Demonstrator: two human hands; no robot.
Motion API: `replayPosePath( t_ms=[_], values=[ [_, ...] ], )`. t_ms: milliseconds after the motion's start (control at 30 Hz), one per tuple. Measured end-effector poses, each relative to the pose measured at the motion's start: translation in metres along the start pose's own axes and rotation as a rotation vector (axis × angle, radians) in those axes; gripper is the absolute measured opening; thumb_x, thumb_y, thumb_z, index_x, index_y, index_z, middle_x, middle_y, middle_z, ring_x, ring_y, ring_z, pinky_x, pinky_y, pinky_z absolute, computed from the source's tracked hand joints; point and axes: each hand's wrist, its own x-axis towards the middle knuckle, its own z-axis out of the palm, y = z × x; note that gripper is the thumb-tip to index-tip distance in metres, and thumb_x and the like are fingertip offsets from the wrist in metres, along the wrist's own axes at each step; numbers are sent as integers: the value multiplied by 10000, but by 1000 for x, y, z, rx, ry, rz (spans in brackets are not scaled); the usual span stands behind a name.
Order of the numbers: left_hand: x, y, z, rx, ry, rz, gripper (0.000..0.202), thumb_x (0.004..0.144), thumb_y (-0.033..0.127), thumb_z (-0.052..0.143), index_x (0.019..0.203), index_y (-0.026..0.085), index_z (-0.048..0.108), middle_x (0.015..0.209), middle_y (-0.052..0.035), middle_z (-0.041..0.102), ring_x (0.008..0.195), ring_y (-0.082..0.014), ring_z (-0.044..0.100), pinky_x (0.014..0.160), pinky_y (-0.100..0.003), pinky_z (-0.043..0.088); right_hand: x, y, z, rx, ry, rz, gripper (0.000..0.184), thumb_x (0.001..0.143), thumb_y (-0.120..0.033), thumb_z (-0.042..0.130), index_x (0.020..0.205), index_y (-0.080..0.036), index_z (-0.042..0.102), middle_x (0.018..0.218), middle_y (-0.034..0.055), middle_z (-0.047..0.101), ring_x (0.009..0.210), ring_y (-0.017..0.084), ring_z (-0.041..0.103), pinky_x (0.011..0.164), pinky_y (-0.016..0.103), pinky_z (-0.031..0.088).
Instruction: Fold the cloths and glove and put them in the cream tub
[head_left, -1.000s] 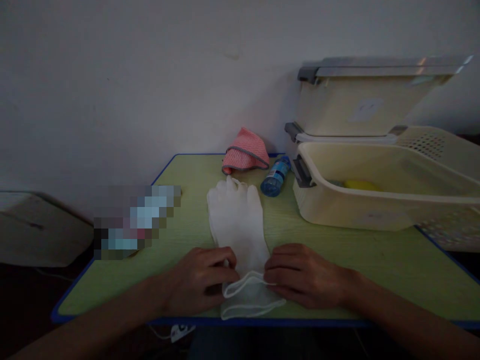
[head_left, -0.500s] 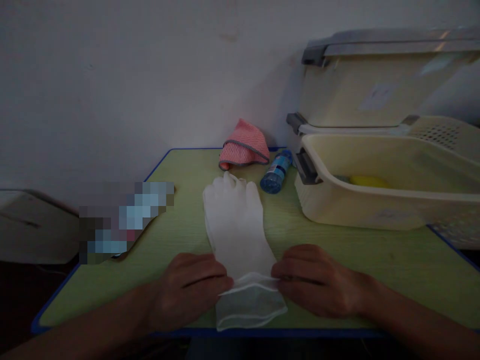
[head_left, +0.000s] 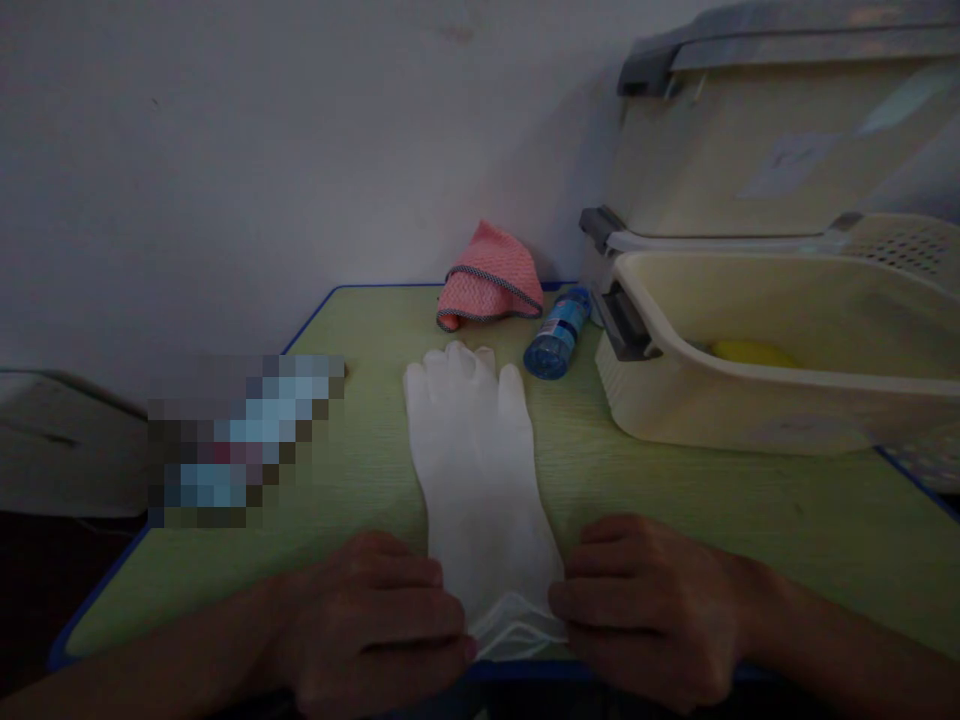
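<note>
A pair of white rubber gloves (head_left: 476, 470), one laid over the other, lies flat on the table with the fingers pointing away from me. My left hand (head_left: 382, 610) pinches the left side of the cuffs. On the opposite side, my right hand (head_left: 652, 605) grips the cuff edge between thumb and fingers. Between my hands the cuff openings bunch up slightly near the table's front edge. My thumbs are mostly hidden.
Behind the gloves are a pink cloth (head_left: 491, 275) and a blue plastic bottle (head_left: 557, 335) on its side. A cream bin (head_left: 720, 410) with its lid raised stands right, a yellow item (head_left: 754, 353) inside. A pixelated object (head_left: 255, 430) lies left on the green table (head_left: 360, 420).
Both hands have moved down toward me along the cuffs. The cuff ends, earlier spread out below my hands, are now drawn together between them. The view has shifted slightly.
</note>
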Motion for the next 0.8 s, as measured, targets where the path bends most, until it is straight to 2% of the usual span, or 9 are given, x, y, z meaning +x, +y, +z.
replayPosePath(
  t_ms=[133,233,500,800],
  values=[
    [8,0,-4,87,11,162,266,884,164,393,692,197,574,610,3,541,515,-104,437,486,-217,371,-3,0,2,34,-92,-1,273,833,-125,430,572,-150,506,600,-2,464,518,119,309,466,282,223],
    [13,-1,-6,122,-10,224,245,861,167,406,670,187,557,599,-2,525,512,-107,426,475,-224,371,-2,-1,3,32,-132,26,252,831,-136,444,586,-154,501,616,-2,469,534,120,327,480,280,236],
    [17,3,-10,138,-33,198,74,800,193,491,772,160,551,651,-17,552,532,-122,472,456,-267,353,3,-1,1,-18,-138,129,231,841,-195,529,614,-163,501,635,-19,495,538,109,348,495,266,259],
    [19,4,-11,96,-75,172,85,811,223,497,822,151,542,698,-17,574,548,-134,482,443,-291,323,2,0,1,0,-170,133,247,891,-178,428,656,-167,504,678,-8,532,553,108,370,507,257,278]
  ],
)
